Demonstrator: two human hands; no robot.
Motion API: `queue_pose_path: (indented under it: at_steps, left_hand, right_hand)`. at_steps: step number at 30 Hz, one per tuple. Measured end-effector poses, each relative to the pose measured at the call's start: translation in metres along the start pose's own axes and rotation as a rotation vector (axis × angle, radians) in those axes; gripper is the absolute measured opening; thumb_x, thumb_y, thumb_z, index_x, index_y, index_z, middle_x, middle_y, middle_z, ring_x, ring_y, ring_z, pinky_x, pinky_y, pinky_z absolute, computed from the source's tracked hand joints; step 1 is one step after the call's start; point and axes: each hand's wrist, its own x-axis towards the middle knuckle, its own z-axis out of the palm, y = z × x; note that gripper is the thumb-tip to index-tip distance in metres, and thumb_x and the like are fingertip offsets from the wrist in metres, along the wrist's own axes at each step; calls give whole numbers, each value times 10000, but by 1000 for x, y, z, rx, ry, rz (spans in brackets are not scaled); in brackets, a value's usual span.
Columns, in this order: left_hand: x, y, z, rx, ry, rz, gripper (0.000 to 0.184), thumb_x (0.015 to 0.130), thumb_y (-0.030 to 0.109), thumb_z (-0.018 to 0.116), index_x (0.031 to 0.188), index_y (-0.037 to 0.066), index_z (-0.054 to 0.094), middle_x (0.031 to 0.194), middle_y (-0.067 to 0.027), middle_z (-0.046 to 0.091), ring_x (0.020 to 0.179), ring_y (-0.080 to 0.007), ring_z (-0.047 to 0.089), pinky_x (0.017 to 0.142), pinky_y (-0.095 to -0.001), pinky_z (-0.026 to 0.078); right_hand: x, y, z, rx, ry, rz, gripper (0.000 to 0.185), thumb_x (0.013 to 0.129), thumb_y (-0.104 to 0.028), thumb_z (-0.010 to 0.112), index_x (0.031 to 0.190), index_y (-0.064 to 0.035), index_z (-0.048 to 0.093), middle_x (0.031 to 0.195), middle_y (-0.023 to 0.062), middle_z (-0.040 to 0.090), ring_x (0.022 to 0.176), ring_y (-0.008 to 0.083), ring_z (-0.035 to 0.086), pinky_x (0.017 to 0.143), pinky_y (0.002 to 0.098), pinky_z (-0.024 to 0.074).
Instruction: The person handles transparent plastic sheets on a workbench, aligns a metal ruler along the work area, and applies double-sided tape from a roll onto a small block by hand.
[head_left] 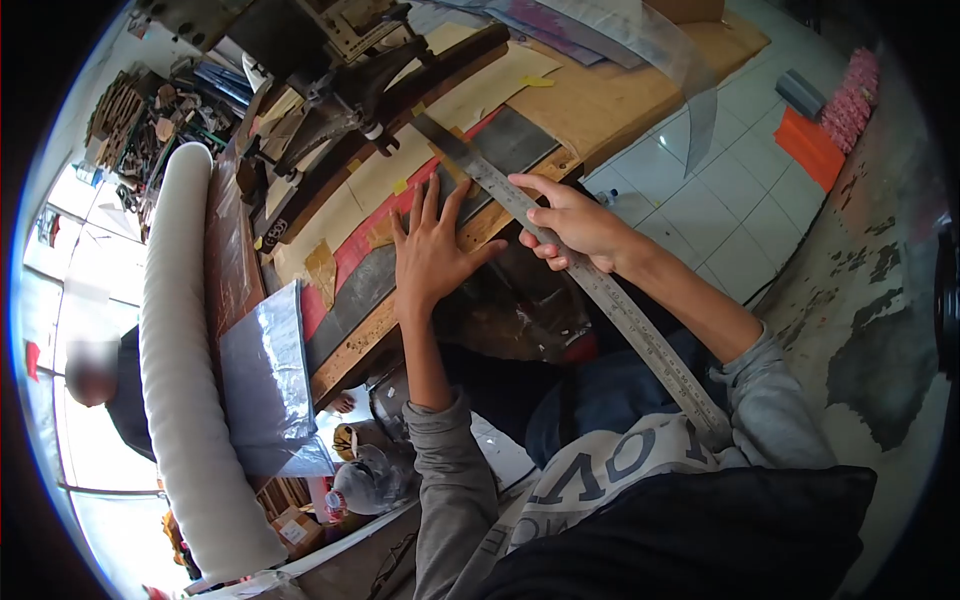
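Note:
In the head view, a long steel ruler point(640, 330) runs slantwise from the worktable up by my body to the dark mat. My right hand point(572, 225) is closed round its middle, with the index finger stretched along it. My left hand point(432, 245) lies spread with fingers apart on the dark grey mat point(365, 285) near the table's wooden front edge point(350, 368). A red strip point(365, 240) and cream sheets point(375, 185) lie beyond the fingertips. The ruler's far end rests over the mat and sheets.
A dark machine point(330, 90) stands over the table's far side. A long white roll point(180, 350) and clear plastic sheets point(265, 365) are at the left. A large plastic bottle point(375, 480) stands below. A person point(125, 390) is at far left. A curved transparent sheet point(690, 80) overhangs the right end.

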Motion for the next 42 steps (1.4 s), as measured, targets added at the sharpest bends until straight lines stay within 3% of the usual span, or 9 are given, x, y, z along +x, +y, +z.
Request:
queue_pose_path:
  at_steps: [11,42]
  left_hand:
    - [-2,0,-2,-39,62,-4,866,631,643,650,1349,223,408,1436,-176,306,1344,-345,255,1059,-594,159]
    - [6,3,-18,-138,-43,-78,893,599,560,716,1367,240,390,1470,-145,246,1368,-319,205,1078,-575,120]
  right_hand:
    - [1,-1,-5,-69,12,32,494,963,-108,370,1421,-202,211,747,71,488,522,71,390,424,191,358]
    - [-1,-21,7,23,3,158,477,969,-91,315,1414,-220,204,714,66,483,510,69,393,434,194,375]
